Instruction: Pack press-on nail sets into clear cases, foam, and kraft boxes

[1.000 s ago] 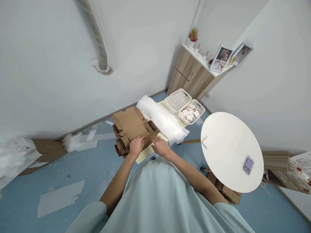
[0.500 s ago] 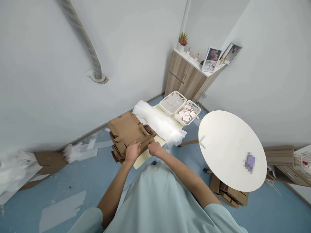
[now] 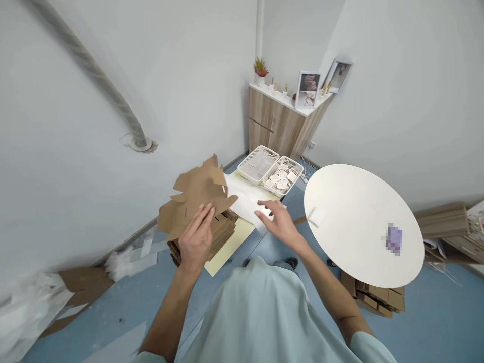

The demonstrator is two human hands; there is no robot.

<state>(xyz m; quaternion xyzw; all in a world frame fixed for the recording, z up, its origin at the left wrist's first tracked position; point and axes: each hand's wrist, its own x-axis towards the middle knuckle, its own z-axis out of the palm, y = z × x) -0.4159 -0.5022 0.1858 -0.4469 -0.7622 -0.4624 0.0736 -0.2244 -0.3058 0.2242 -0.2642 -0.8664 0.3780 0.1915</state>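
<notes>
A flat, unfolded cardboard box [image 3: 202, 184] is raised and tilted above a stack of flattened cardboard boxes [image 3: 223, 237]. My left hand [image 3: 194, 242] grips its near edge, fingers on top and thumb hidden. To the right, my right hand [image 3: 280, 219] is open and holds nothing, its thumb and fingers apart. Beneath that hand lie white packing sheets [image 3: 245, 199], beside the stack. The pile and sheets rest on a pale yellow surface [image 3: 236, 242].
Two white baskets [image 3: 255, 164] stand at the far end, one with small white packets [image 3: 282, 179]. A round white table [image 3: 359, 217] is on my right, cardboard [image 3: 381, 300] below it. Plastic wrap [image 3: 30, 307] lies on the left floor. A wooden cabinet [image 3: 278, 121] fills the corner.
The top cardboard box has come up from the stack and opened out in my left hand. My right hand has left the cardboard, moved right and opened. The view has turned slightly.
</notes>
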